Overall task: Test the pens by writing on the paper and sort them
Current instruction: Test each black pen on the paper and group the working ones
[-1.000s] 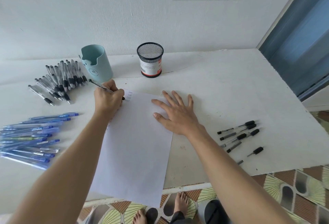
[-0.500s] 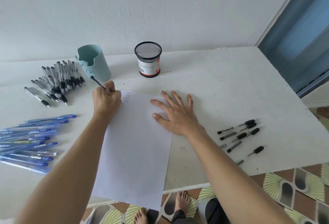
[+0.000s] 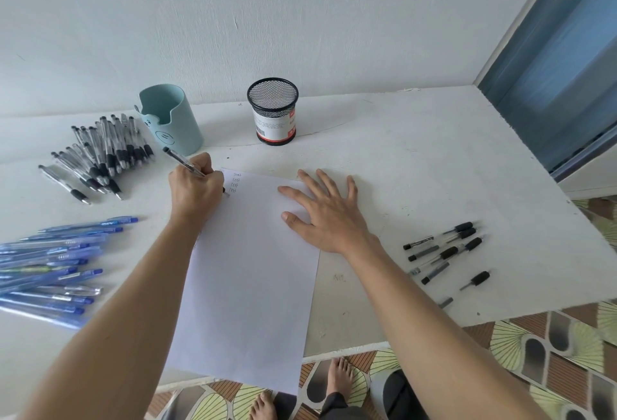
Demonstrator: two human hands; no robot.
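Observation:
A white sheet of paper (image 3: 247, 279) lies on the white table (image 3: 417, 169), its near end hanging over the front edge. My left hand (image 3: 195, 191) grips a black-and-clear pen (image 3: 182, 162) with its tip down at the paper's top left corner, beside several short handwritten lines (image 3: 236, 183). My right hand (image 3: 325, 212) lies flat with spread fingers on the paper's upper right part. A pile of black-grip pens (image 3: 100, 156) lies at the far left. Blue pens (image 3: 53, 266) are heaped at the near left.
A light blue pen holder (image 3: 172, 119) and a black mesh pen cup (image 3: 273, 110) stand near the wall. Several taken-apart black pens (image 3: 445, 252) lie at the right. The table's front edge is close, with bare feet (image 3: 339, 376) on patterned floor below.
My left hand with the pen has moved slightly down the paper's left edge, below the written lines. My right hand stays flat on the paper.

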